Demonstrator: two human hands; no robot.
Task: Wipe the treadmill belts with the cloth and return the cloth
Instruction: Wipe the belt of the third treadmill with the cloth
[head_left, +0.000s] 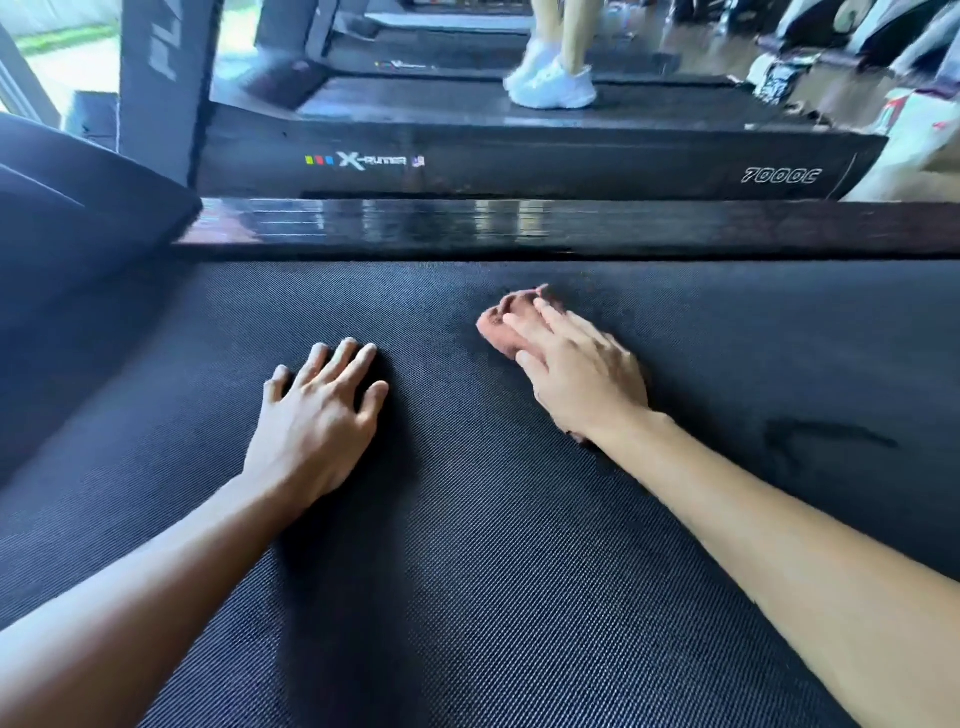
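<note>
The right hand (582, 379) is pressing the reddish cloth (505, 318) onto the belt (467, 571) near its far edge, grip open with straight fingers. The left hand (322, 410) is resting spread on the belt (grip open too), while the neighbouring treadmill (545, 161) is showing "X-Runner" and "7000C".

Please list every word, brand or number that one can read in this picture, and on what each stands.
"X-RUNNER", slightly blurred: side frame of the neighbouring treadmill, after small coloured squares.
"7000C": same side frame, near its right end.
Pale letters on the upright post: cut off at the top edge, unreadable.
Small logo on the farther treadmill: too blurred.
</note>
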